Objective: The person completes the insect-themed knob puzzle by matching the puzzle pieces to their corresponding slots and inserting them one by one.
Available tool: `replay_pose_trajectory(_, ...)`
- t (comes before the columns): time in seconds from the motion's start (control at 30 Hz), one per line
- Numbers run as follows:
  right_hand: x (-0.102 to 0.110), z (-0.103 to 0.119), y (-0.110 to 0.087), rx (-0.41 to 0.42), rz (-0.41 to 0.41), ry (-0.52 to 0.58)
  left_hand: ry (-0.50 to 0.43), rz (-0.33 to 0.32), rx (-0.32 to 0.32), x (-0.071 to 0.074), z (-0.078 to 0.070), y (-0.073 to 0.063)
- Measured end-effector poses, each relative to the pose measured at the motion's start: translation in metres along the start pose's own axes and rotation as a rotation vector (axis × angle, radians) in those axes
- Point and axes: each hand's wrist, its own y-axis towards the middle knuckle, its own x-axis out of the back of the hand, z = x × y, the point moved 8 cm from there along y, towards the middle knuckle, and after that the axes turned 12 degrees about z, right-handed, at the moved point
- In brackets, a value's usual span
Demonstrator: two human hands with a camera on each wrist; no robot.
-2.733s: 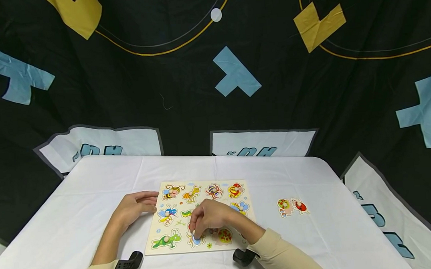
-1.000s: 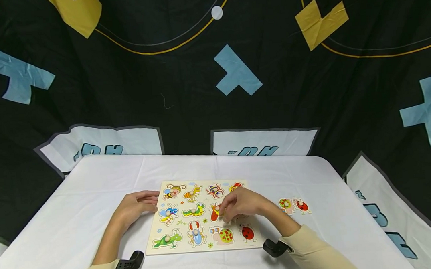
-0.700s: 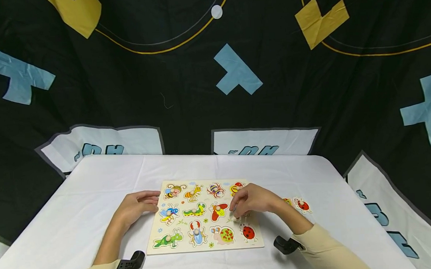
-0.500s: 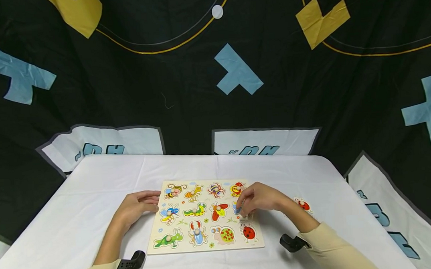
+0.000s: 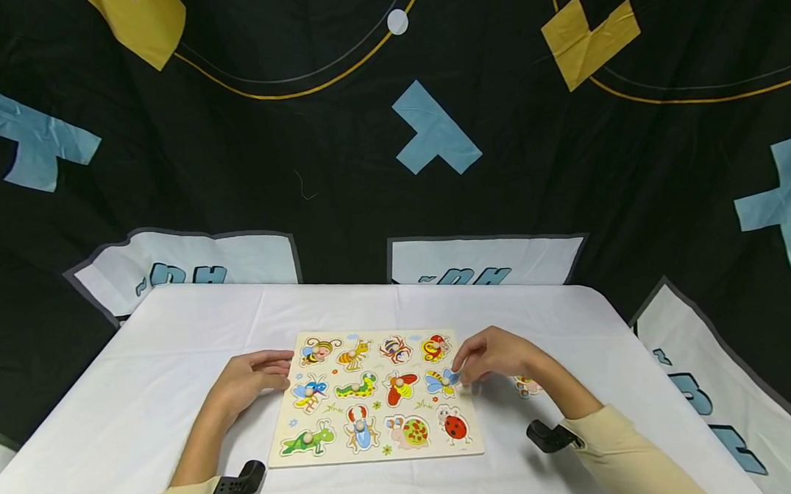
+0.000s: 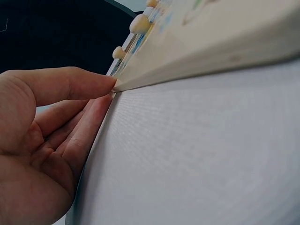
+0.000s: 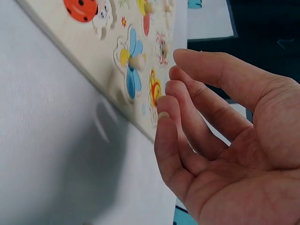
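Observation:
A wooden peg puzzle board (image 5: 332, 456) with several bug pieces lies on the white table. Against its left edge rests my left hand (image 5: 245, 386), thumb and fingertips touching the board's side (image 6: 206, 65) in the left wrist view. My right hand (image 5: 499, 353) hovers at the right edge with loosely bent fingers and nothing between them. Close to its fingertips is the blue-winged insect piece (image 7: 132, 79), its round knob showing in the right wrist view. The snail slot (image 5: 410, 430) and ladybug slot (image 5: 454, 426) on the board show printed pictures without knobs.
Right of the board a loose snail piece (image 5: 527, 387) lies on the table, partly covered by the right hand. The right forearm hides the spot beside it. A dark patterned curtain (image 5: 341, 205) hangs behind the table.
My right hand has moved from the beetle piece across the board to its right edge, uncovering the beetle, moth and blue-winged insect. The loose ladybug piece is now hidden. My left hand stays put.

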Motion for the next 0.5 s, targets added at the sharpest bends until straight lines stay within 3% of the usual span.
replay_pose_trajectory(0.5, 0.021, -0.031, -0.018, -0.054, -0.088, 0.004, -0.008, 0.002, 0.007, 0.0, 0.002, 0.001)
